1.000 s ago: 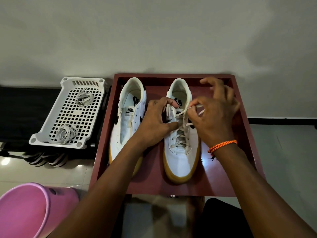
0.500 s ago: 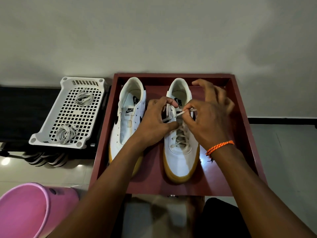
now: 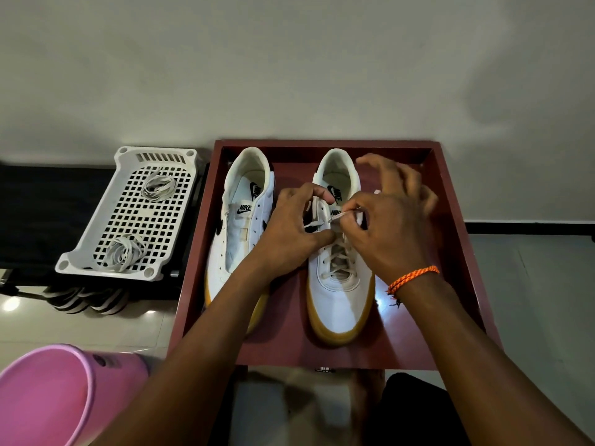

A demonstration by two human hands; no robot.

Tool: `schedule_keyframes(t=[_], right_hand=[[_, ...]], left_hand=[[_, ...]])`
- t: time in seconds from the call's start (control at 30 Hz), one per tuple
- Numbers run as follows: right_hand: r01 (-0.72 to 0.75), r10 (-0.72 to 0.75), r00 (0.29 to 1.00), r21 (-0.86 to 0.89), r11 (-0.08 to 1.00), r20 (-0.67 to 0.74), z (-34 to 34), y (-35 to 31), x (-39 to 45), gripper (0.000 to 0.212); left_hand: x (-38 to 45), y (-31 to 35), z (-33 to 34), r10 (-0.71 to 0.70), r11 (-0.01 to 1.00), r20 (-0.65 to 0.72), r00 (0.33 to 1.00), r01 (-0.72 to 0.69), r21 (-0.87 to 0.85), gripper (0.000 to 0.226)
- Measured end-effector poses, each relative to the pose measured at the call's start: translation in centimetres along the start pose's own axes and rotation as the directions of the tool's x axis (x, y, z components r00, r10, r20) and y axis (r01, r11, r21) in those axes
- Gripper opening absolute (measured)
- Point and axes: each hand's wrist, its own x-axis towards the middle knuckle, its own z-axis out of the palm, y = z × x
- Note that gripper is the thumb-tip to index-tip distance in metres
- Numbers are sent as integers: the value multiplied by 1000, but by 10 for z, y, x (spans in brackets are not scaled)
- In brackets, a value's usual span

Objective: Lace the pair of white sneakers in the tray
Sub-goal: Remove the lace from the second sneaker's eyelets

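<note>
We are looking down at a tray point(image 3: 450, 252) standing against the wall point(image 3: 289, 59), with two sneakers lying side by side in it, heels toward the wall. The left sneaker point(image 3: 238, 239) is lying near the tray's left wall; the right sneaker point(image 3: 341, 294) is sitting in the middle. Our left hand point(image 3: 289, 230) and right hand point(image 3: 386, 233) are meeting over the right sneaker, on its lace point(image 3: 338, 215). Left of the tray, a basket point(image 3: 106, 233) is holding two lace bundles, one point(image 3: 159, 188) behind the other point(image 3: 124, 252). A tub point(image 3: 48, 397) is sitting nearest us, at far left.
</note>
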Motion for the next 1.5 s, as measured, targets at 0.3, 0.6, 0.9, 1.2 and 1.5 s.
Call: schedule_keyframes(t=[0.3,0.6,0.9,1.2,1.5], right_hand=[[47,-53,997,96,994,53,9,1,-3,14],[-27,31,999,187,982,-21,14,3,-1,7],[-66,86,993,219,974,-84,12,2,-1,14],[-134,178,962,213,968,-205,2,13,5,15],[-436,440,889,59,898,-127,-6,36,8,28]], left_hand=[[0,0,-1,16,1000,-11,1000,-16,-7,49],[1,-1,1,10,1000,-1,1000,-10,18,48],[2,-3,2,27,999,-3,1000,-27,23,47],[0,0,1,9,1000,6,1000,-9,26,41],[-8,3,5,272,858,-1,962,-242,452,15]])
